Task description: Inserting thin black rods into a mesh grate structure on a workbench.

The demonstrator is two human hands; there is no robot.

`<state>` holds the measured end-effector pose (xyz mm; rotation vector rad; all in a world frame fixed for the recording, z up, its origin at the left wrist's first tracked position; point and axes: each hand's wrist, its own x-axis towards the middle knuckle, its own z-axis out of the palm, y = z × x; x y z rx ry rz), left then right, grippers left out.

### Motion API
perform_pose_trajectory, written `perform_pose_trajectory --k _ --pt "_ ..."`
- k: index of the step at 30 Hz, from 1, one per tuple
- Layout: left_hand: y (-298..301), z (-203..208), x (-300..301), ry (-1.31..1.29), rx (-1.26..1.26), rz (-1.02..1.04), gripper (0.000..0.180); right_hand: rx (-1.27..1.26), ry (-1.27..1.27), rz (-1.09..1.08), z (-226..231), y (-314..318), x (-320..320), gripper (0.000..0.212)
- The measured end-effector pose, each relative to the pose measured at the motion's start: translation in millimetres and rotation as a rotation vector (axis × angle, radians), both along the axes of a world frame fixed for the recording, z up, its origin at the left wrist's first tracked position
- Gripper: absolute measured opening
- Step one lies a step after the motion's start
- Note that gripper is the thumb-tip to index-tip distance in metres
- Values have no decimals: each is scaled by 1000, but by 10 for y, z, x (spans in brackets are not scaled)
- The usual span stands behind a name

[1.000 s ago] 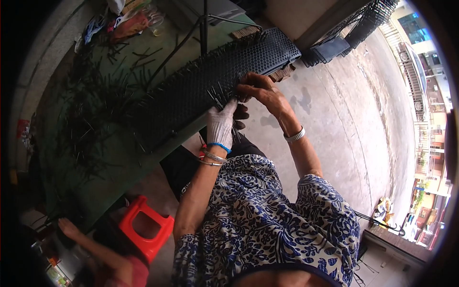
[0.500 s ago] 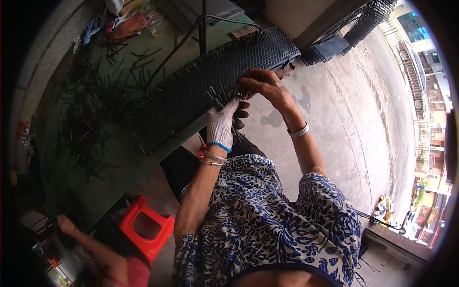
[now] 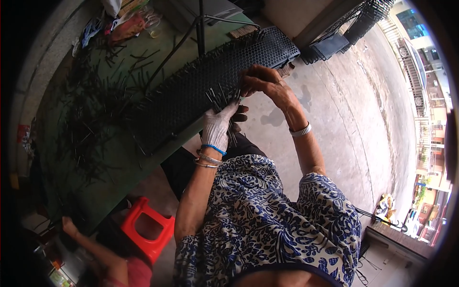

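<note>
My left hand, in a white knit glove with dark fingertips, is closed around a bunch of thin black strips. The strips poke out above and below the fist. Just right of it, my bare right hand has its fingers pinched together at the near edge of a long black perforated panel. Whatever the pinch holds is too small and dark to name. The panel lies slantwise along the front of a green table, with a row of short black strips standing along its far edge.
Loose black strips are heaped on the table's left. A black metal frame rises behind the panel; plastic bags lie beyond. A red stool and a co-worker's arm are at lower left. Black mesh racks stand at upper right.
My left hand has shifted slightly left and down with the strips, opening a little distance from my right hand. My right hand has risen slightly. The co-worker's hand has moved a little right.
</note>
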<state>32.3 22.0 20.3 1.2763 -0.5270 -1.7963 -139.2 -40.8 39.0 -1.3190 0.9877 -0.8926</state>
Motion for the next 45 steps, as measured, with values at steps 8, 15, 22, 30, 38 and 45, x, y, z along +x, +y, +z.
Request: perform_pose_trajectory --k 8,15,22,30,38,45 --pt "-6 54 -11 41 6 0 17 -14 88 -15 12 -26 -29 23" --pt "-81 -45 35 160 65 82 15 -467 325 -448 84 -370 -163 18" --pt "-134 -267 -2 529 126 68 13 -735 422 -700 -51 -768 -57 8" --pt "-153 -272 2 613 164 68 13 -844 533 -699 -319 -1035 -74 11" --pt "-135 -274 7 630 183 71 17 -887 611 -654 -312 -1022 -70 9" --pt "-134 -320 0 665 190 70 18 -915 583 -427 -253 -1082 -126 10"
